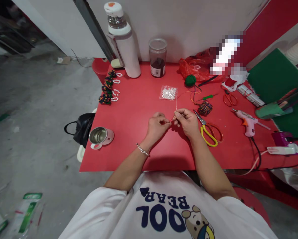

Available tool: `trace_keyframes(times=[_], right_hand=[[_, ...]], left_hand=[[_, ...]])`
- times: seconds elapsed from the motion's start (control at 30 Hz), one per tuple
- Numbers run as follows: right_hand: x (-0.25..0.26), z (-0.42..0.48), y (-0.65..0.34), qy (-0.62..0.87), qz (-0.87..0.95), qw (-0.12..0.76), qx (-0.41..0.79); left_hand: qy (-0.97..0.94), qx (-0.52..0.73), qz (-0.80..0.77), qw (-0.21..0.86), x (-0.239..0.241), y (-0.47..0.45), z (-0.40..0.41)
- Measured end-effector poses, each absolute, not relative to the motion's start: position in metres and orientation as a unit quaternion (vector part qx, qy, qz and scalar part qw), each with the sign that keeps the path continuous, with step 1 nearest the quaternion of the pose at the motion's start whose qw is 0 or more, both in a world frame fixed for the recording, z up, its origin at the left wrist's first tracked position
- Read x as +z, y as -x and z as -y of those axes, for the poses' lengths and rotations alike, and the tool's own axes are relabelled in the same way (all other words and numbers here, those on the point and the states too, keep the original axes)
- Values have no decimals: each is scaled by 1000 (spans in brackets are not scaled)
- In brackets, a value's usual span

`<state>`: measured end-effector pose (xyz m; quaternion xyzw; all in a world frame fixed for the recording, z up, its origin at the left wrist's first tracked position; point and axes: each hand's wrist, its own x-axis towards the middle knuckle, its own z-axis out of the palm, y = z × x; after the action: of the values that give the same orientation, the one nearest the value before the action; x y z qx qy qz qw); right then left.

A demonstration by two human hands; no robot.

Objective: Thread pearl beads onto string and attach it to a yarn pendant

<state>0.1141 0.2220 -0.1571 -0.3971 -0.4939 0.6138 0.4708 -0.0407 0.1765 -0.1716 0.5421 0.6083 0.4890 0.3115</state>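
My left hand (156, 125) and my right hand (187, 121) meet over the middle of the red table (129, 139), fingers pinched together. Between them runs a thin cord (176, 104) that rises from my right fingers toward the far side. Whatever my left fingertips pinch is too small to name. A small clear bag of white beads (169, 93) lies just beyond my hands. Yellow-handled scissors (207, 131) rest right beside my right hand, and a ball of multicoloured cord (205, 108) sits behind them.
A white thermos (122, 39), a clear jar (158, 57) and a red plastic bag (197, 68) stand at the back. Finished braided and pearl loops (110, 89) lie far left, a metal mug (100, 136) near left. A pink glue gun (247, 121), small red scissors (229, 99) and green boards (278, 78) are right.
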Motion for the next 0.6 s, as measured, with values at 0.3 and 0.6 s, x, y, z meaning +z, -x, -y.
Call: trace_keyframes(times=[0.3, 0.6], right_hand=[[-157, -225, -114, 394, 451, 482, 639], [-156, -231, -116, 410, 391, 483, 668]], left_hand=[[-504, 525, -578, 370, -163, 40, -176], [-457, 579, -546, 397, -157, 40, -172]])
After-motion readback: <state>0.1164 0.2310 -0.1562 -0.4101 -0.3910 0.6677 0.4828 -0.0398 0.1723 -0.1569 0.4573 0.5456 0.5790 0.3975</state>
